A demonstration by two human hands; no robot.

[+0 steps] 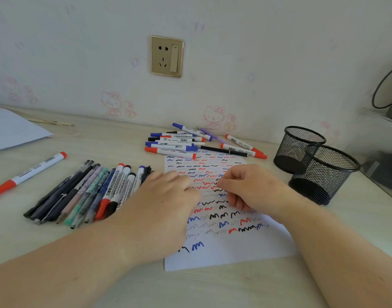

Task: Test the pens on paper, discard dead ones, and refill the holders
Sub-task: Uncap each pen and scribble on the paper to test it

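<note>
Both hands over scribbled paper mid-desk: left hand knuckles down, fingers curled, right hand loosely closed; contents of either, cannot tell. Row of pens left of paper, pile of markers at far edge. Lone red marker far left. Two mesh holders right, upright, touching.

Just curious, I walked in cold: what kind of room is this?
Probably a home desk, perhaps in a child's bedroom. Cartoon cat wallpaper covers the wall above a pale desk, with a wall socket and two mesh holders beside scattered pens.
</note>
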